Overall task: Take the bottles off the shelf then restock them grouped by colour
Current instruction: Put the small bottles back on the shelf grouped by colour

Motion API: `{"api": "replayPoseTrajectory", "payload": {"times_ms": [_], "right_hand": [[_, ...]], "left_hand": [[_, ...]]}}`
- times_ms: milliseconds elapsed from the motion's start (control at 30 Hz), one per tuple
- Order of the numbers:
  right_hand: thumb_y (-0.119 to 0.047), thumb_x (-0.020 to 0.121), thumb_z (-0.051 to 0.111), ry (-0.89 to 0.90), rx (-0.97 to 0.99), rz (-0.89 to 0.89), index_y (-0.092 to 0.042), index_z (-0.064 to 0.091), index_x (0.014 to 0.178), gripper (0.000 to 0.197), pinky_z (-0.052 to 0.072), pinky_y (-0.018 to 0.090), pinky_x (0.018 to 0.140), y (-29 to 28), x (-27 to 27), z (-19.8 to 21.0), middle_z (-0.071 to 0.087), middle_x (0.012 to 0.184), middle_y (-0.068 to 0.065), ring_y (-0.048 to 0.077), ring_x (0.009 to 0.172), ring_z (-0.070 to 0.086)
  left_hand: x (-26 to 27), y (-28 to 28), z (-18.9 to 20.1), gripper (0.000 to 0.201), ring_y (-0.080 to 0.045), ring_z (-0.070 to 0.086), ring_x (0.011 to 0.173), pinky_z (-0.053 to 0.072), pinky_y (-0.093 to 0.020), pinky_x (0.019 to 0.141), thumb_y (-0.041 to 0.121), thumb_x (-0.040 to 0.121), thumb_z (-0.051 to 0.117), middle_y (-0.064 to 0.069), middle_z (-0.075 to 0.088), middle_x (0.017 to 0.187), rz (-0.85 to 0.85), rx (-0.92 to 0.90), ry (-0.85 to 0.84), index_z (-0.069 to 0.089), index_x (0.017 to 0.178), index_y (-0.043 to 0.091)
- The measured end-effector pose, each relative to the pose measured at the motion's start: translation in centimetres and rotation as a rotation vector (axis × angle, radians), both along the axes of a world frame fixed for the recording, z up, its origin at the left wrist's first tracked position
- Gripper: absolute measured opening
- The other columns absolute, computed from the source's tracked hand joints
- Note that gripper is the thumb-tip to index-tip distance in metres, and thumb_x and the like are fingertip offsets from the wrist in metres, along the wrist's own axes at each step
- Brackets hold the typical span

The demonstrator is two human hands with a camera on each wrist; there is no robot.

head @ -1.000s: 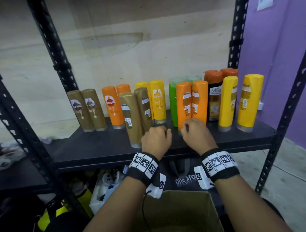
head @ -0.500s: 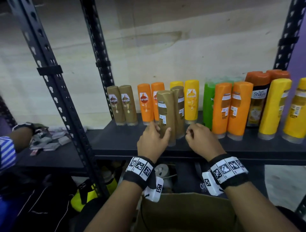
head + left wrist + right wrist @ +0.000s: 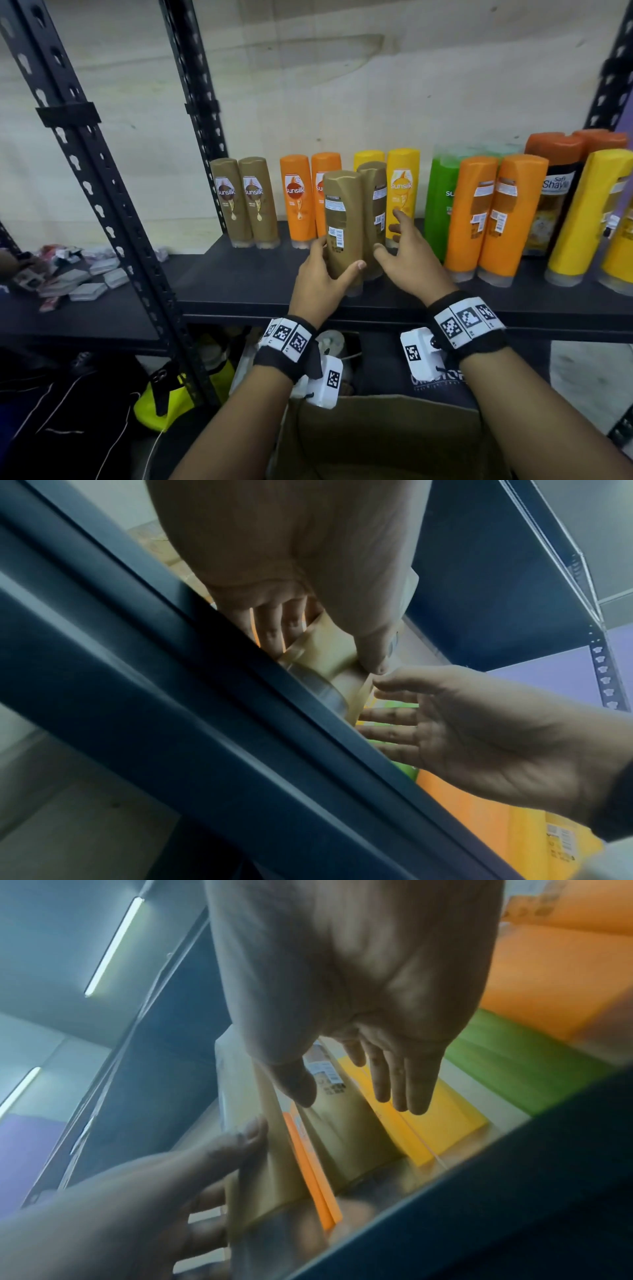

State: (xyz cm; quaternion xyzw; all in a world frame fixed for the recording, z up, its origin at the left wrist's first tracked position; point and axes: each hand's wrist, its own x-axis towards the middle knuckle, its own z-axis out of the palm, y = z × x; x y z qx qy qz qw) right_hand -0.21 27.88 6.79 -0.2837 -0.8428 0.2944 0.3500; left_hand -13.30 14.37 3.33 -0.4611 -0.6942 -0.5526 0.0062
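**Both arms up front, banded wrists**

Left hand (image 3: pixel 320 277) is curled round a tall gold-brown plastic bottle (image 3: pixel 343 219), thumb on its near face. Right hand (image 3: pixel 409 260) is just beside it, fingers (image 3: pixel 399 219) straight and spread, gripping nothing. Both forearms reach forward.

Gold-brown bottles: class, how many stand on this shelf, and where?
4. Two stand side by side at the row's left end; one is gripped by the left hand at the front; one stands just behind it. Others may be hidden.

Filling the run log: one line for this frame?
left hand: grips front gold bottle | right hand: open, reaching second gold bottle | shelf: bottles upright
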Motion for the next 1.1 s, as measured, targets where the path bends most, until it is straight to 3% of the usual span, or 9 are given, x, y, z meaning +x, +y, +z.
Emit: {"api": "replayPoseTrajectory", "payload": {"times_ms": [100,167,300,400,567,700,1100], "right_hand": [[-0.042,0.098,0.063,0.010,-0.093,0.065,-0.031,0.006,0.163,0.088,0.037,0.038,0.115,0.6,-0.6,-0.6,0.039,0.161,0.003,0.022,0.145,0.042],[-0.040,0.099,0.061,0.062,-0.079,0.081,-0.034,0.012,0.162,0.080,0.038,0.034,0.112,0.8,-0.8,-1.1,0.045,0.158,0.003,0.021,0.142,0.046],[-0.045,0.095,0.066,0.114,-0.067,0.042,-0.029,0.031,0.154,0.070,0.048,0.047,0.109,0.8,-1.0,-1.4,0.044,0.150,0.003,0.020,0.130,0.054],[-0.049,0.092,0.069,0.087,-0.075,0.018,-0.024,0.038,0.146,0.067,0.047,0.046,0.109,0.8,-1.0,-1.7,0.042,0.142,0.004,0.022,0.128,0.053],[-0.039,0.098,0.065,0.114,-0.120,0.111,-0.021,0.033,0.145,0.060,0.049,0.045,0.108,0.6,-0.8,-1.7,0.056,0.143,0.006,0.023,0.131,0.055],[-0.036,0.100,0.062,0.144,-0.110,0.107,-0.020,0.031,0.146,0.058,0.049,0.050,0.106,0.1,-0.7,-2.0,0.058,0.142,0.008,0.025,0.129,0.057],[-0.033,0.101,0.063,0.280,-0.081,0.117,-0.021,0.037,0.147,0.055,0.051,0.046,0.105,-1.5,2.4,-2.1,0.063,0.136,0.002,0.016,0.125,0.060]], "left_hand": [[-0.1,0.0,-0.3,0.069,-0.009,0.062,0.122,0.056,-0.039,0.100,0.056,0.085,0.076,0.007,0.064,0.135,0.025,0.051,-0.016,0.045,0.140,0.027],[0.0,0.0,-0.5,0.068,-0.009,0.062,0.123,0.055,-0.040,0.101,0.055,0.085,0.076,0.009,0.064,0.134,0.062,0.079,-0.027,0.046,0.140,0.027],[0.2,0.1,-0.4,0.069,-0.011,0.059,0.126,0.053,-0.042,0.104,0.050,0.087,0.077,0.008,0.062,0.137,0.095,0.104,-0.057,0.044,0.143,0.027],[0.2,0.2,-0.5,0.068,-0.011,0.059,0.127,0.052,-0.042,0.105,0.046,0.087,0.078,0.008,0.061,0.138,0.074,0.124,-0.082,0.044,0.143,0.026],[0.2,0.2,-0.5,0.068,-0.012,0.059,0.128,0.052,-0.043,0.106,0.044,0.088,0.078,0.007,0.062,0.138,0.073,0.127,-0.094,0.044,0.144,0.025],[0.2,0.3,-0.5,0.069,-0.012,0.058,0.129,0.051,-0.044,0.107,0.043,0.089,0.077,0.006,0.061,0.139,0.073,0.122,-0.092,0.043,0.146,0.024],[3.1,-0.9,-0.4,0.061,-0.010,0.061,0.126,0.052,-0.044,0.106,0.040,0.091,0.075,0.007,0.063,0.135,0.052,0.174,-0.051,0.045,0.143,0.025]]}}
